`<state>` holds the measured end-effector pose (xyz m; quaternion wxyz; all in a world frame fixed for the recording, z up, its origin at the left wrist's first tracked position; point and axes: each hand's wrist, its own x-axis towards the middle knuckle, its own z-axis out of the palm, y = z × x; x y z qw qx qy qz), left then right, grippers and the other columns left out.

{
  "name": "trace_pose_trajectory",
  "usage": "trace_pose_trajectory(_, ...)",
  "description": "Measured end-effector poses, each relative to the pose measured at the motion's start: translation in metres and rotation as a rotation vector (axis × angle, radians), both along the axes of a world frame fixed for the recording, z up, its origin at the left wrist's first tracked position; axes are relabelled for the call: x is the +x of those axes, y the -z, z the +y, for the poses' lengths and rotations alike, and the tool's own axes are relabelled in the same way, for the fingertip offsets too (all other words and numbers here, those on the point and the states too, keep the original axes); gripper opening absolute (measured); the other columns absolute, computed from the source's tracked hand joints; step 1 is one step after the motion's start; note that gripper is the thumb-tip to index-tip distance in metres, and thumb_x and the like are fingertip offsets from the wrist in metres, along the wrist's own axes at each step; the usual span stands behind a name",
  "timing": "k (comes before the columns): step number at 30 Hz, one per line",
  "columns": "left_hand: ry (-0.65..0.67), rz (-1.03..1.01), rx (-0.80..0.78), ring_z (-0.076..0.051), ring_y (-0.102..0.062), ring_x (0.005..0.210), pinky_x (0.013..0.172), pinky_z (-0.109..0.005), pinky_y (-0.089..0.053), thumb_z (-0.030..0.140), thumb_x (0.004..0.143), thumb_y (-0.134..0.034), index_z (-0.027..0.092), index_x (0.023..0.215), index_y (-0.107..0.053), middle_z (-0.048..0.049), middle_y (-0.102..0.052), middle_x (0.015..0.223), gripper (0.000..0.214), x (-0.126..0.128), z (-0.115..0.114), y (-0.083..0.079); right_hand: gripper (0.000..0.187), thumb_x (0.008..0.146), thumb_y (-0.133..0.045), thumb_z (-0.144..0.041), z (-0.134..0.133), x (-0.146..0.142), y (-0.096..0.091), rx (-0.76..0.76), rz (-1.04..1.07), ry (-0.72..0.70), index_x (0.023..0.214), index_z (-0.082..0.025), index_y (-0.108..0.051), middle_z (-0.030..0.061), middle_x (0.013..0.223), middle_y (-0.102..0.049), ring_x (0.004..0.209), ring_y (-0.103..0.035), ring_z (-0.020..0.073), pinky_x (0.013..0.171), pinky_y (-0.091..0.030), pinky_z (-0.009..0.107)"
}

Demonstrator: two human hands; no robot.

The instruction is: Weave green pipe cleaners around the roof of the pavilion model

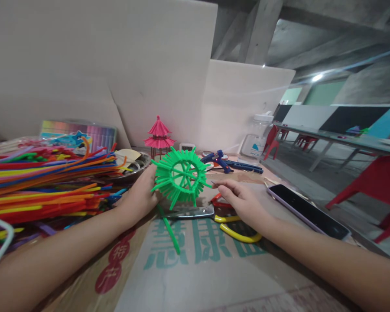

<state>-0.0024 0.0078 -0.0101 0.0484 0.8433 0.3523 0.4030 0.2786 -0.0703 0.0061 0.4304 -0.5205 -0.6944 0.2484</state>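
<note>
My left hand (142, 196) grips the left side of a green pipe-cleaner wheel (181, 177) with spokes sticking out all round, held upright above the cardboard. To the wheel's right, my right hand (243, 200) has its thumb and forefinger pinched together near a green spoke tip; what they pinch is too small to make out. A loose green pipe cleaner (169, 229) lies on the cardboard under the wheel.
A heap of coloured pipe cleaners (42, 182) fills the left. Metal scissors (189, 211) and yellow-handled pliers (238, 234) lie under my hands. A phone (307, 212) sits right, a blue glue gun (219, 160) and a pink pagoda model (159, 136) behind.
</note>
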Motion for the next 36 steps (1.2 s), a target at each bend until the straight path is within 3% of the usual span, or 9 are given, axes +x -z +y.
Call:
trace_pose_trajectory(6, 0.011, 0.015, 0.034, -0.032, -0.053, 0.128, 0.114, -0.055, -0.041, 0.017, 0.083, -0.053, 0.018, 0.122, -0.059, -0.0133, -0.06, 0.132, 0.039, -0.0014, 0.0022, 0.002, 0.028, 0.091, -0.05, -0.037, 0.0026, 0.0011, 0.0022, -0.008, -0.029, 0.004, 0.088, -0.019, -0.071, 0.0058, 0.082, -0.074, 0.079, -0.068, 0.0226, 0.07, -0.053, 0.031)
trace_pose_trajectory(36, 0.022, 0.012, 0.023, -0.032, -0.054, 0.127, 0.113, -0.055, -0.043, 0.02, 0.086, -0.053, 0.019, 0.124, -0.057, -0.013, -0.06, 0.132, 0.038, -0.0004, 0.002, 0.0022, 0.025, 0.091, -0.052, -0.035, 0.0044, 0.0009, 0.003, -0.031, -0.043, -0.016, 0.086, -0.019, -0.072, 0.0048, 0.082, -0.075, 0.078, -0.069, 0.0219, 0.07, -0.053, 0.031)
